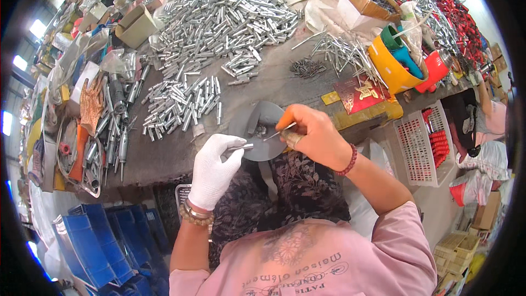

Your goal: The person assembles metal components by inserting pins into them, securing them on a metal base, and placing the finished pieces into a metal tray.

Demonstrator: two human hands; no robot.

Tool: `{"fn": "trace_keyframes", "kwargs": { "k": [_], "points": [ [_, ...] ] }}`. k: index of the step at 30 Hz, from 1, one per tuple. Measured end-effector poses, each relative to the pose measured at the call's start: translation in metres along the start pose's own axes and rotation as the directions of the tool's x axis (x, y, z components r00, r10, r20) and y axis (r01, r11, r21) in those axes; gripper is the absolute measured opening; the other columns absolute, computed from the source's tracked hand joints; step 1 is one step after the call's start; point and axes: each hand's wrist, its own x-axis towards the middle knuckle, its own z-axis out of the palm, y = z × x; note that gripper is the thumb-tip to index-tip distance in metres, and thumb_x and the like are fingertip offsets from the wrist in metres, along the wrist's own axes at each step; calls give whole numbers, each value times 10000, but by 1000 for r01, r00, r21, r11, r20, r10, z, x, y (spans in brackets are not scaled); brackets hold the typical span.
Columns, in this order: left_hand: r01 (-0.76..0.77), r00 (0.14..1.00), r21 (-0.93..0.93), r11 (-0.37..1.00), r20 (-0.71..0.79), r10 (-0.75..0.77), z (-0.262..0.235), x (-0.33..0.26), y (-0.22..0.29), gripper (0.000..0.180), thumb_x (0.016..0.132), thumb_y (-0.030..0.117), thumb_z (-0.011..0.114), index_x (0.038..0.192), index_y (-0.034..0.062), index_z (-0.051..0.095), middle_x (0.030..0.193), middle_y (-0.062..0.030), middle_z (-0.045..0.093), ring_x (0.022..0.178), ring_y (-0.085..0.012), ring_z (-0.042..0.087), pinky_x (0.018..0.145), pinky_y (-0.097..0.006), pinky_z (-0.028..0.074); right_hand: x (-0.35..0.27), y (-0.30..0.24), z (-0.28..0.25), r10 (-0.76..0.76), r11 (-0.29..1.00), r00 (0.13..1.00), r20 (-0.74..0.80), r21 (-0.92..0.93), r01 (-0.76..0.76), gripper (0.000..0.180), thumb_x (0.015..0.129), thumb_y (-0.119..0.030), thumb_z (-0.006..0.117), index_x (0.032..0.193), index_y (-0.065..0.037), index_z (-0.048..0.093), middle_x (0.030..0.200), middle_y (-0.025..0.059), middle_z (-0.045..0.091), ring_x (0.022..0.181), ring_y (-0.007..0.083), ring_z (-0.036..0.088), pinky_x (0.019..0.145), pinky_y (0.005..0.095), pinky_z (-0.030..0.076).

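Note:
My left hand (211, 172), in a white knitted glove, pinches a short silver metal tube (241, 147) between thumb and fingers. Bare apart from what looks like a wrapping on a fingertip, my right hand (320, 134) grips a thin metal rod (278, 132). The rod points down to the left, toward the tube, with a gap between them. Beneath both hands a round grey dish (239, 125) sits at the table edge, with small metal bits in it that I cannot make out. A small heap of silver tubes (186, 101) lies beyond my left hand.
A large pile of silver tubes (230, 22) covers the far table. Thin rods (345, 55) and dark small parts (307, 67) lie right, near a yellow container (383, 60) and red booklet (359, 96). Tools (118, 109) crowd the left; blue bins (98, 246) stand below. Another person's arm (485, 96) shows far right.

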Motion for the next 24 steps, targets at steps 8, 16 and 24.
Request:
{"fn": "trace_keyframes", "kwargs": {
  "k": [8,16,24],
  "points": [
    [-172,980,278,945,-46,192,4,-3,-5,174,863,25,847,1035,30,821,973,-112,723,936,-278,706,841,-376,568,-11,-3,11,-397,711,907,142,-577,402,196,823,-53,752,1013,-99,740,984,78,658,917,306,720,782,445,586],
    [-285,944,413,865,-35,328,4,-1,-16,209,873,144,862,1073,96,829,957,-66,708,921,-281,684,827,-408,556,-10,0,19,-508,486,843,178,-748,451,200,808,-92,768,1003,-129,742,942,32,596,891,239,658,822,397,530],
    [-299,944,388,872,-13,330,6,-1,-17,213,865,39,840,1077,46,819,939,-110,713,938,-303,689,849,-402,553,-8,7,16,-551,473,803,225,-708,523,112,833,-101,733,939,-116,700,933,31,579,888,222,649,813,381,514]
  ]
}}
